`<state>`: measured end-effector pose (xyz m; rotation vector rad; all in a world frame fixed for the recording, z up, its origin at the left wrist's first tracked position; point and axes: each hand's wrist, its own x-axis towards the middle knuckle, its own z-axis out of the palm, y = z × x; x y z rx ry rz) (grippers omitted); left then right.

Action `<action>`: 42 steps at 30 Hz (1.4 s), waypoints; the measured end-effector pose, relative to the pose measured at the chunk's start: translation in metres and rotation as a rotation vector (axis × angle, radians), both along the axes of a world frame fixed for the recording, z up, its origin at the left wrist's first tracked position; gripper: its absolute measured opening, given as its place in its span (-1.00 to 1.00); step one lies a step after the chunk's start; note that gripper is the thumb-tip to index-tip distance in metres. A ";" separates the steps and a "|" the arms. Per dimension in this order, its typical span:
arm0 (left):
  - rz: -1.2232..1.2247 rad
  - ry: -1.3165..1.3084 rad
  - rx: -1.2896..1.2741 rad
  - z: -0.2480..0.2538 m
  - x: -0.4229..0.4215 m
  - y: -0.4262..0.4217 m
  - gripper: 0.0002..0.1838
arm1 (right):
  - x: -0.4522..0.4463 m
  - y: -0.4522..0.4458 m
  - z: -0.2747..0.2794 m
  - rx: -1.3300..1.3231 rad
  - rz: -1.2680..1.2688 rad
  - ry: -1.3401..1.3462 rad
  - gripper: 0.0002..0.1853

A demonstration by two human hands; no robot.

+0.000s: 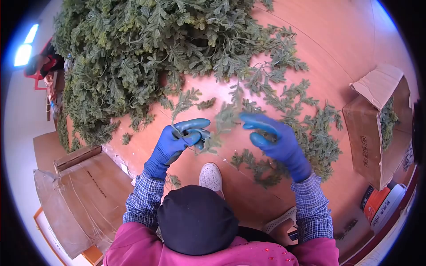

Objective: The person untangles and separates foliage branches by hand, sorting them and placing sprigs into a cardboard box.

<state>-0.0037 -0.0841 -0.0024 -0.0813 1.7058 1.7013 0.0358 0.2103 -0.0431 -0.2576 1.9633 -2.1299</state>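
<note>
My left hand (185, 136), in a blue work glove, is closed around the stem of a green artificial fir sprig (183, 104). Its tip points up and away from me. Another sprig (225, 117), smeared by motion, hangs between my hands; I cannot tell what supports it. My right hand (271, 135), gloved alike, is to the right with thumb and fingers apart and nothing visible between them. Beneath and beyond it, loose sprigs (321, 128) lie scattered on the reddish floor (195, 166).
A large heap of greenery (146, 48) covers the floor ahead. On the right stands an open carton (364, 133) with greenery inside; a cardboard box (88, 190) lies at left. A person in red and black (42, 66) is at the far left. My shoe (210, 177) shows below.
</note>
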 end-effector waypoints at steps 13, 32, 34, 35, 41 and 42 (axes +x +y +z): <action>-0.043 -0.046 0.054 0.013 -0.004 0.028 -0.42 | -0.046 -0.013 -0.014 0.173 0.204 0.423 -0.58; -0.982 -0.162 0.131 -0.005 0.003 0.055 -0.71 | -0.021 -0.022 -0.012 0.396 0.552 0.460 -0.52; -1.015 -0.216 0.065 0.014 -0.001 0.054 -0.69 | -0.003 -0.007 0.006 0.421 0.793 0.082 -0.60; -1.027 -0.268 -0.020 0.019 0.000 0.052 -0.66 | 0.010 0.007 0.024 0.523 0.867 0.121 -0.62; -0.353 -0.385 0.086 0.014 0.012 -0.010 -0.62 | 0.078 0.180 0.095 0.803 0.038 0.089 -0.65; -0.200 -0.348 0.144 0.011 0.013 -0.007 -0.59 | 0.080 0.215 0.096 0.910 -0.305 0.033 -0.63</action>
